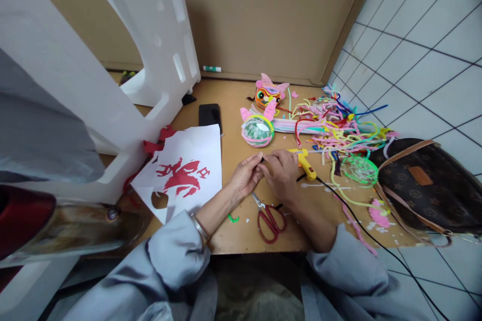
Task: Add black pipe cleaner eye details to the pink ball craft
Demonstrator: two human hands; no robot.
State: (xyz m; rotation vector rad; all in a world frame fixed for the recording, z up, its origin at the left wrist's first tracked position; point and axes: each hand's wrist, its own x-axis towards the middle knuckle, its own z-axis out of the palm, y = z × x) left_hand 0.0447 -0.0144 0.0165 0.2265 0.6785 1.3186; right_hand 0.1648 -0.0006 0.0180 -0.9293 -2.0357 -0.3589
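My left hand [245, 176] and my right hand [279, 173] meet over the cardboard work surface [233, 145], fingers pinched together on a small dark piece too tiny to name. Just right of my right hand lies a yellow glue gun [303, 161] with a black cord [361, 230]. Red-handled scissors [268, 219] lie under my wrists. Beyond my hands sits a ball wrapped in green and pink pipe cleaners with pink ears [257, 129], and behind it an orange and pink owl-like ball [267, 93].
A heap of coloured pipe cleaners [335, 123] spreads at the right, with a green wrapped ball [360, 169]. A brown patterned bag [425, 188] lies on the tiled floor. A white sheet with a red paper-cut [183, 175], a black phone [210, 114] and white foam pieces [150, 35] stand left.
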